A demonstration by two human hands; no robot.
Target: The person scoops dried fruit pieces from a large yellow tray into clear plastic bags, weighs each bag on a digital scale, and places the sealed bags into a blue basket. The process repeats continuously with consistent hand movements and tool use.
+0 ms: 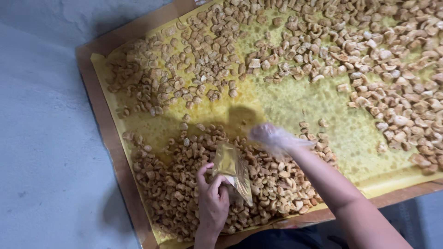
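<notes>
While your left hand [213, 203] pinches a small clear bag [234, 171], its long axis slanting up-left to down-right, mouth uppermost, your gloved right hand [273, 137] blurs just beside it over the fried snack pieces [184, 184]; grip unreadable.

Left hand [213, 198] is coming in from the bottom edge, forearm pointing pretty much straight up the frame, fingers curling and pinching together near the top. Right arm is reaching in from the lower right corner, going diagonally up and to the left, elbow fairly straight. Right hand [272, 137] is wearing a thin clear glove and looking blurry, so its fingers aren't really readable, maybe loosely open
</notes>
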